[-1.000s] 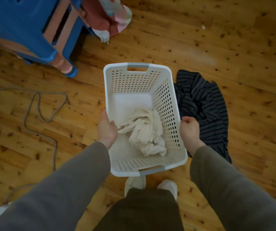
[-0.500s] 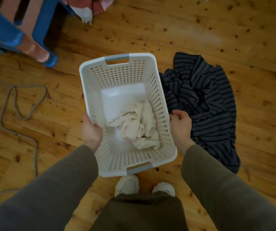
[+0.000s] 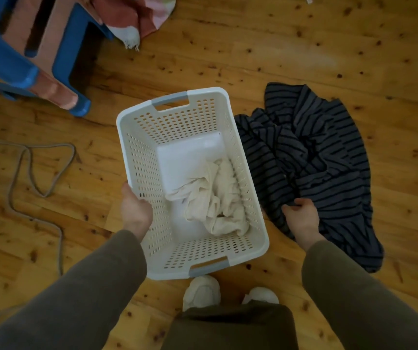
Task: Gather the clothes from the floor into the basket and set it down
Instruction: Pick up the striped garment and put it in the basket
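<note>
A white perforated laundry basket point(image 3: 139, 157) with grey handles is in the middle of the view, over the wooden floor. A crumpled cream cloth point(image 3: 215, 198) lies inside it toward the right wall. My left hand point(image 3: 134, 210) grips the basket's left rim. A dark striped garment point(image 3: 324, 168) lies spread on the floor right of the basket. My right hand point(image 3: 301, 215) is off the basket and rests on the near edge of the striped garment, fingers curling into the fabric.
A blue and pink plastic stool point(image 3: 33, 49) stands at the top left, with a red and white cloth point(image 3: 137, 18) beside it. A grey cord point(image 3: 26, 178) loops over the floor on the left. My white shoes point(image 3: 203, 291) are below the basket.
My right hand has let go of the basket's right rim and moved right onto the striped garment. The basket is now held by my left hand alone and has tilted.
</note>
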The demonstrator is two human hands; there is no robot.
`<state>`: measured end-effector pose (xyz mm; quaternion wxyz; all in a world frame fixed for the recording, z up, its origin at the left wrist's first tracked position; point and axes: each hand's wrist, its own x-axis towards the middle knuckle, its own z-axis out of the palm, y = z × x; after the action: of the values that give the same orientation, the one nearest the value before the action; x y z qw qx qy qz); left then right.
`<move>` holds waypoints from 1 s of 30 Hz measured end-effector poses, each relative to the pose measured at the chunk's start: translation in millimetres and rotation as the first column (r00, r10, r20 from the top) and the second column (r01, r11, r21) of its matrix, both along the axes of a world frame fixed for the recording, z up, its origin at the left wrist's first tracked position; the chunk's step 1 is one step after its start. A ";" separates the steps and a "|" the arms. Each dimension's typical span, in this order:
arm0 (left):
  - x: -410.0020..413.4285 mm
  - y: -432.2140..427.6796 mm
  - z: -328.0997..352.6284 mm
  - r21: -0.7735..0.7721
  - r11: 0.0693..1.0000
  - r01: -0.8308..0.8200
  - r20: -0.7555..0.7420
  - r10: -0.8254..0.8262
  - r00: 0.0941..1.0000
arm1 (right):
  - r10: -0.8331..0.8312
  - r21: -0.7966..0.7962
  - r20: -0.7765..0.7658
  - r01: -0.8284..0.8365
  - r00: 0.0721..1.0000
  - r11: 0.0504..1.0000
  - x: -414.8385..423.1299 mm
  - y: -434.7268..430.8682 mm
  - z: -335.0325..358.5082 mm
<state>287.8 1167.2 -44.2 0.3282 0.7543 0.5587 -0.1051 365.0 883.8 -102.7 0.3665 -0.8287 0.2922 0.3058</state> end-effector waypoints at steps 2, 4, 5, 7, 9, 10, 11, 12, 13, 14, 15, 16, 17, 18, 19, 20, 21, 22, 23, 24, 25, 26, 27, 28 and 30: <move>0.0 2.5 -0.4 -0.009 1.000 0.008 -0.011 -0.008 1.000 | 0.003 0.009 0.008 -0.003 1.000 1.000 0.8 6.2 -0.2; 0.3 4.1 -0.4 -0.016 1.000 0.014 -0.018 -0.014 1.000 | 0.016 0.005 0.019 -0.016 1.000 1.000 2.4 10.8 -0.5; -0.4 4.9 -1.1 -0.018 1.000 0.014 -0.017 -0.014 1.000 | 0.028 -0.003 0.026 -0.028 0.999 1.000 3.4 12.0 -1.4; -2.1 5.8 -2.5 -0.017 1.000 0.016 -0.008 -0.016 1.000 | 0.051 -0.029 0.037 -0.050 0.998 0.998 6.4 12.3 -5.4; -3.6 6.5 -4.0 0.007 0.999 0.037 0.011 -0.037 0.999 | 0.068 -0.067 0.030 -0.066 0.997 0.996 8.8 13.5 -14.1; -3.1 4.9 -3.4 0.024 0.998 0.055 0.027 -0.055 0.998 | 0.073 -0.088 0.020 -0.071 0.997 0.994 9.9 12.3 -18.2; -2.3 4.6 -3.1 0.046 0.996 0.074 0.048 -0.076 0.996 | 0.074 -0.102 0.008 -0.073 0.997 0.992 9.9 13.7 -23.5; -1.9 2.2 -2.1 0.061 0.995 0.084 0.074 -0.089 0.993 | 0.072 -0.117 -0.005 -0.072 0.997 0.991 9.5 13.6 -27.6; -1.3 0.0 -1.0 0.076 0.993 0.095 0.103 -0.102 0.989 | 0.064 -0.131 -0.015 -0.065 0.998 0.989 9.2 14.0 -31.4; -0.6 -2.0 -0.1 0.091 0.990 0.112 0.134 -0.124 0.983 | 0.049 -0.143 -0.025 -0.052 0.998 0.988 8.4 14.9 -36.1; -0.2 -5.1 1.1 0.099 0.987 0.127 0.160 -0.142 0.977 | 0.038 -0.157 -0.037 -0.043 0.999 0.987 7.7 14.3 -39.4; 0.8 -8.1 2.1 0.102 0.986 0.135 0.183 -0.152 0.971 | 0.030 -0.170 -0.045 -0.038 0.999 0.985 6.9 13.0 -43.2; 2.2 -10.7 3.5 0.103 0.985 0.135 0.204 -0.154 0.967 | 0.028 -0.183 -0.049 -0.037 0.998 0.982 6.7 10.9 -46.8; 4.2 -13.8 4.6 0.108 0.985 0.134 0.220 -0.155 0.963 | 0.031 -0.197 -0.048 -0.040 0.998 0.980 6.2 7.5 -50.9; 6.6 -17.4 5.2 0.120 0.983 0.137 0.231 -0.162 0.959 | 0.036 -0.211 -0.043 -0.045 0.998 0.976 5.5 3.4 -55.3; 9.5 -20.2 6.2 0.132 0.981 0.141 0.238 -0.170 0.956 | 0.045 -0.220 -0.035 -0.051 0.998 0.974 5.5 -0.5 -60.4; 12.7 -22.6 7.4 0.144 0.979 0.147 0.241 -0.179 0.954 | 0.055 -0.225 -0.032 -0.061 0.998 0.972 5.6 -3.5 -65.7; 15.6 -25.1 9.0 0.153 0.976 0.154 0.244 -0.188 0.951 | 0.070 -0.228 -0.032 -0.075 0.997 0.971 5.6 -5.8 -71.1; 18.2 -27.7 10.3 0.160 0.974 0.162 0.245 -0.198 0.949 | 0.083 -0.223 -0.035 -0.089 0.996 0.971 5.6 -7.8 -76.2; 21.1 -30.7 12.0 0.167 0.971 0.170 0.246 -0.208 0.947 | 0.089 -0.207 -0.036 -0.094 0.995 0.974 5.5 -9.8 -81.2; 23.6 -33.8 14.2 0.171 0.969 0.179 0.245 -0.218 0.945 | 0.085 -0.184 -0.035 -0.090 0.996 0.979 5.2 -11.6 -86.3; 26.3 -36.5 16.7 0.172 0.966 0.194 0.242 -0.232 0.942 | 0.074 -0.158 -0.032 -0.078 0.997 0.984 4.8 -12.7 -91.0; 28.3 -38.5 20.3 0.166 0.964 0.208 0.239 -0.244 0.940 | 0.070 -0.137 -0.031 -0.074 0.997 0.988 4.4 -13.1 -94.1; 30.0 -41.3 23.8 0.163 0.959 0.231 0.234 -0.265 0.936 | 0.084 -0.124 -0.030 -0.087 0.996 0.988 2.8 -13.6 -97.5; 33.4 -46.8 30.5 0.165 0.947 0.276 0.219 -0.308 0.926 | 0.193 -0.202 -0.042 -0.197 0.980 0.959 -0.7 -14.5 -99.8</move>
<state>321.2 1120.5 -13.7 0.3242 0.8562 0.4016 -0.0233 364.3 869.2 -202.5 0.2441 -0.8835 0.2430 0.3176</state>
